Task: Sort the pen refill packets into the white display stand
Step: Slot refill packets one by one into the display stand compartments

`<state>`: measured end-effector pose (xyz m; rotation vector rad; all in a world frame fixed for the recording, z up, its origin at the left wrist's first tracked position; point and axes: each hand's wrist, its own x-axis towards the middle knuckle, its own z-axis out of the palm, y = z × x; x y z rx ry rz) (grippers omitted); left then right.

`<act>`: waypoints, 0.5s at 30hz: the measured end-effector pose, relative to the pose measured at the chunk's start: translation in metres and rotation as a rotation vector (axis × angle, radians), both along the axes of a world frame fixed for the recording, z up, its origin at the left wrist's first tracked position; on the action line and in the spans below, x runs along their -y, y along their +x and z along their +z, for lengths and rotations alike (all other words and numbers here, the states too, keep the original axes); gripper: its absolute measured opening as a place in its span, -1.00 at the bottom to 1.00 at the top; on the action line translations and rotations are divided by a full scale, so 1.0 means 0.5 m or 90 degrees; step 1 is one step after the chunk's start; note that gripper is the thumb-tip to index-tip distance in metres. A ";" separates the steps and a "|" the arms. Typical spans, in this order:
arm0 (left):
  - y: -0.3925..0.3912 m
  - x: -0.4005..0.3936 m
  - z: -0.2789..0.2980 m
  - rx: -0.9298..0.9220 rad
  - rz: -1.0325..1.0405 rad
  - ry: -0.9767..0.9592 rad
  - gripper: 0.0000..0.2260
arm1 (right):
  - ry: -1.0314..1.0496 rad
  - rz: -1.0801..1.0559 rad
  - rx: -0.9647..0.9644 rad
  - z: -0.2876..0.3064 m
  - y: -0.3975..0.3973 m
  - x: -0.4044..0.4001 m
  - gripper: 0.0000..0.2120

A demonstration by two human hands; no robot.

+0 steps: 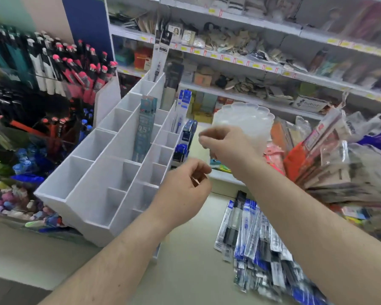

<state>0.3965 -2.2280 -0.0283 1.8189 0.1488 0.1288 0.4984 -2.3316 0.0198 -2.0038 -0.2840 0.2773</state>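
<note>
Hands, left (pixel 185 186) and right (pixel 227 146), loosely curled, grasping nothing, beside boxy white partitioned stand (pixel 101 186), glossy refill packets (pixel 257 245).

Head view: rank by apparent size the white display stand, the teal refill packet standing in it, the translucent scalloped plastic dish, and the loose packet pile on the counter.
1. White display stand
2. Loose packet pile, though it is nearer the camera and partly cut off
3. Translucent scalloped plastic dish, partly hidden by the right hand
4. Teal refill packet

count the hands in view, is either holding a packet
2, neither visibly holding a packet. Left hand loosely curled beside the white display stand; right hand raised, fingers bent, blurred.
</note>
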 end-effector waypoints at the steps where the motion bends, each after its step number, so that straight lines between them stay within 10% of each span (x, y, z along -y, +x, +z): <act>1: -0.002 0.013 -0.015 -0.010 -0.006 0.002 -0.83 | 0.004 -0.022 -0.013 -0.014 -0.016 0.036 -0.92; 8: 0.007 0.104 -0.175 -0.174 -0.134 0.169 -0.68 | -0.189 -0.247 -0.115 -0.176 -0.116 0.283 -0.94; 15: 0.041 0.200 -0.305 -0.186 -0.435 0.529 -0.48 | -0.656 -0.047 -0.018 -0.305 -0.242 0.331 -0.57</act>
